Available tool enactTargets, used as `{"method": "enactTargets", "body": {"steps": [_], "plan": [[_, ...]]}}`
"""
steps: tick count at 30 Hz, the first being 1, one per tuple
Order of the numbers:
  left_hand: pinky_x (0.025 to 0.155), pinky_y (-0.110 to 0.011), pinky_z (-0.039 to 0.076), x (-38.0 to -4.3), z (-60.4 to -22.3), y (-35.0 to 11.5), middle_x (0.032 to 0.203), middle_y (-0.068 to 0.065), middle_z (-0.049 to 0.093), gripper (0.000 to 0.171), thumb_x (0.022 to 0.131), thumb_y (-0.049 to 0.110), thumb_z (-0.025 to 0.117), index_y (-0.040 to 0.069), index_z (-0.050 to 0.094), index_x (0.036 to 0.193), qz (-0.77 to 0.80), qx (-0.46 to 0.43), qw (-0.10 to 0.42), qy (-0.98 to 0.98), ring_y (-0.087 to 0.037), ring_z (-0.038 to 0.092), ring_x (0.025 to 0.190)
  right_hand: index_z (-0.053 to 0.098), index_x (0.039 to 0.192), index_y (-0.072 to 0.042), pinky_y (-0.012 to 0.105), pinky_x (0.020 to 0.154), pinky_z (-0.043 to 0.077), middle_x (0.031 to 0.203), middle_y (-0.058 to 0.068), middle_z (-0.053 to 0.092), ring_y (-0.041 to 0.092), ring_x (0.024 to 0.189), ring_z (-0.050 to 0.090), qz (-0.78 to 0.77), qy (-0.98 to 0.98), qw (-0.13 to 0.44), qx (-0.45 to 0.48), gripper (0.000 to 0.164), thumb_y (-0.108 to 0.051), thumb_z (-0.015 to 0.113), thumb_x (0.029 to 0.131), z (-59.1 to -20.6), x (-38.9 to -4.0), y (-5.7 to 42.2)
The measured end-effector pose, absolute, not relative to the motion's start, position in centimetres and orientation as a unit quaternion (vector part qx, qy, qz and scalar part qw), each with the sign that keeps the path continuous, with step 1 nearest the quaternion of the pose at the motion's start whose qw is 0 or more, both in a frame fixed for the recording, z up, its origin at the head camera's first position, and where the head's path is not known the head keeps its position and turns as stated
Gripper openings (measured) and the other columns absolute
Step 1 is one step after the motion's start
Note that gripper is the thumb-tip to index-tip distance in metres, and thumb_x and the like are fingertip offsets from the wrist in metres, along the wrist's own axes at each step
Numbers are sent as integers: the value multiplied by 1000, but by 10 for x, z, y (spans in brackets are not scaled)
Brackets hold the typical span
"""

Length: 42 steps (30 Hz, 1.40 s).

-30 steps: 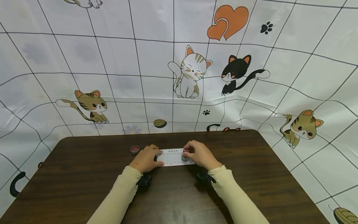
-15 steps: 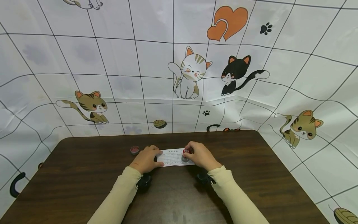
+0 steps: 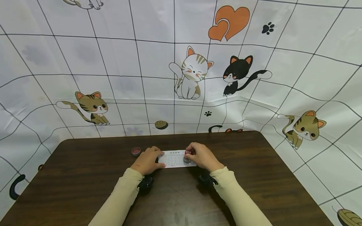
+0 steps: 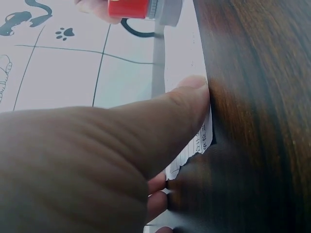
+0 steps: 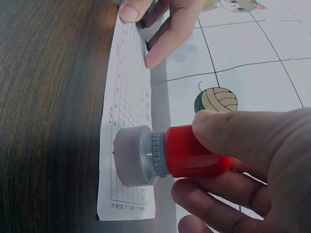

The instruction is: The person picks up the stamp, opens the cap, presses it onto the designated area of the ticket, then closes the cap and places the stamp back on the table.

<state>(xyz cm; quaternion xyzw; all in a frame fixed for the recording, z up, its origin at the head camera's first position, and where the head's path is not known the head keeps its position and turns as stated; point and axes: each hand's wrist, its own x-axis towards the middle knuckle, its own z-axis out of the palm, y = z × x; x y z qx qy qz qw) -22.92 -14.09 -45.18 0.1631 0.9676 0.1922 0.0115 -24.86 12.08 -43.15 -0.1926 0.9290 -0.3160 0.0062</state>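
Observation:
A round stamp (image 5: 194, 151) with a red handle and a grey base stands upright on a printed paper form (image 3: 173, 159). My right hand (image 3: 205, 156) holds its red handle between thumb and fingers, with the base against the ruled grid near the form's right end. At the left end, my left hand (image 3: 147, 160) presses the form to the table, thumb (image 4: 187, 99) on the near edge and fingers at the far edge. Ragged, torn paper shows past the thumb in the left wrist view. The stamp's face is hidden beneath its base.
A small round cap (image 3: 136, 151) with a reddish inside sits on the dark wooden table (image 3: 99, 175), just left of my left hand. Behind and beside the table hangs a white grid-patterned sheet (image 3: 158, 88) printed with cartoon cats.

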Motion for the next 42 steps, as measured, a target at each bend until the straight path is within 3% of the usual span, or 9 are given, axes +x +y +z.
{"method": "enactTargets", "body": {"steps": [25, 32, 42], "plan": [[108, -57, 44, -230, -453, -142, 140, -17, 58, 54, 90, 36, 82, 5, 68, 132, 188, 171, 10, 967, -39, 54, 130, 73, 101, -16, 34, 72, 50, 90, -5, 64, 12, 78, 57, -291, 936, 2, -199, 10, -21, 78, 94, -430, -249, 119], [107, -59, 43, -230, -452, -141, 139, -17, 59, 61, 91, 35, 81, 6, 63, 140, 188, 177, 15, 966, -39, 54, 129, 73, 102, -16, 34, 72, 49, 90, -5, 64, 12, 78, 56, -286, 937, -1, -201, 11, -21, 78, 94, -430, -248, 119], [108, -58, 43, -227, -449, -142, 140, -16, 58, 56, 93, 37, 78, 7, 64, 139, 166, 186, 22, 968, -38, 53, 130, 73, 103, -15, 34, 71, 49, 91, -4, 65, 12, 78, 56, -285, 935, -4, -210, 12, -21, 78, 94, -429, -248, 120]]}}
